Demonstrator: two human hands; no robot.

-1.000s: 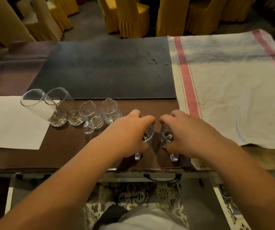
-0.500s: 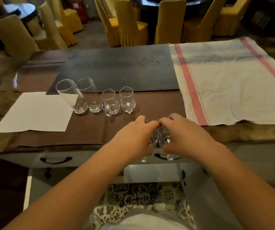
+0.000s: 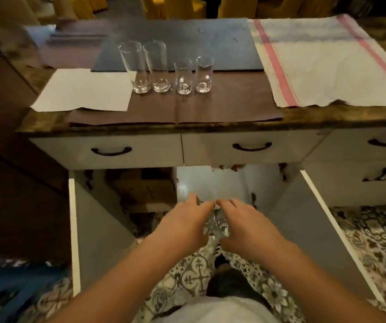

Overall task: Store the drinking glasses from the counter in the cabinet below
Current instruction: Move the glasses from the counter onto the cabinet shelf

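My left hand (image 3: 182, 221) and my right hand (image 3: 248, 223) each grip a small clear glass (image 3: 216, 226); the two glasses are held side by side, low in front of the open cabinet (image 3: 210, 183) under the counter. Both cabinet doors stand open, the left door (image 3: 94, 220) and the right door (image 3: 322, 229). On the counter's brown mat (image 3: 234, 106) two tall glasses (image 3: 147, 66) and two shorter glasses (image 3: 193, 75) stand upright in a row.
A white sheet of paper (image 3: 82, 89) lies left of the row. A white cloth with pink stripes (image 3: 327, 61) covers the counter's right side, a dark mat (image 3: 175, 40) the back. Drawers with black handles (image 3: 251, 146) sit above the cabinet. Patterned floor tiles and yellow chairs beyond.
Both hands have carried their glasses off the counter's front edge and down in front of the open cabinet. My view has dropped lower. The row on the counter stays put.
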